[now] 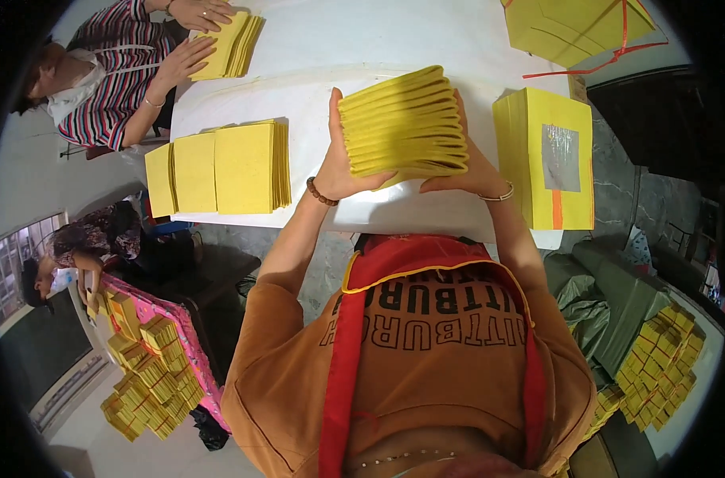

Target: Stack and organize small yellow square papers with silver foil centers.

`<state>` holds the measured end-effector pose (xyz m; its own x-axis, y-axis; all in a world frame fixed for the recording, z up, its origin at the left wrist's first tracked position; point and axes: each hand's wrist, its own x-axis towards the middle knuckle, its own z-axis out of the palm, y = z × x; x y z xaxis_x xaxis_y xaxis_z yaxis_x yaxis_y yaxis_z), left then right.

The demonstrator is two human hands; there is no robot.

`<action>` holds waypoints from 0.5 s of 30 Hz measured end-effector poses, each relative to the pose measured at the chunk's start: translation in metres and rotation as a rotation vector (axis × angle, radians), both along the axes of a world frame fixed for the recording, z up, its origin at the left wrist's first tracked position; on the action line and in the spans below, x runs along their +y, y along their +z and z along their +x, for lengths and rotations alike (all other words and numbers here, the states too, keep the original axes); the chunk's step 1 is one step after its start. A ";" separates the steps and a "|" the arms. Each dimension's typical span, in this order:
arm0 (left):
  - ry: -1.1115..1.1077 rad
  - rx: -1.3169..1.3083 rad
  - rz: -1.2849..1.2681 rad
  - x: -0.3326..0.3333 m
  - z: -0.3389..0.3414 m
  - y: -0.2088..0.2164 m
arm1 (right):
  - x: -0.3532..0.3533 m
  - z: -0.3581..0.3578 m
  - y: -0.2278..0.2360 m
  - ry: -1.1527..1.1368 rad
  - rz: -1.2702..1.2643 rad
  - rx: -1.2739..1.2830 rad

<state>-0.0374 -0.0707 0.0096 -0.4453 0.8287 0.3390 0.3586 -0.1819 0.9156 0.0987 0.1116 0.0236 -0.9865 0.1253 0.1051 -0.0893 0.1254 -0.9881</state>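
Between my two hands is a thick stack of folded yellow paper (402,127), its rounded folds turned toward me, held over the white table. My left hand (342,169) grips its left side, thumb along the near lower edge and fingers up the side. My right hand (472,166) closes on the right side in the same way, partly hidden behind the stack. To the left lie overlapping yellow paper stacks (239,167) on the table. Close by my right hand stands a large yellow bundle (511,159) with a grey patch and an orange strip.
The white table (323,103) runs across in front of me. Another yellow bundle (578,28) with red ribbon (593,65) sits far right. At far left a person's hands (189,60) rest on a yellow stack (233,46). Behind are piles of yellow bundles (159,374) and another person (92,239).
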 end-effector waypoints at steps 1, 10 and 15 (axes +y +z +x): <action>0.004 0.000 0.001 0.000 -0.002 -0.007 | 0.001 -0.001 -0.009 -0.041 0.122 0.035; -0.102 0.112 -0.331 -0.004 -0.012 -0.050 | -0.012 -0.011 -0.065 -0.096 0.300 -0.011; 0.027 0.125 -0.330 -0.005 -0.001 -0.061 | -0.007 -0.011 -0.082 -0.094 0.529 -0.009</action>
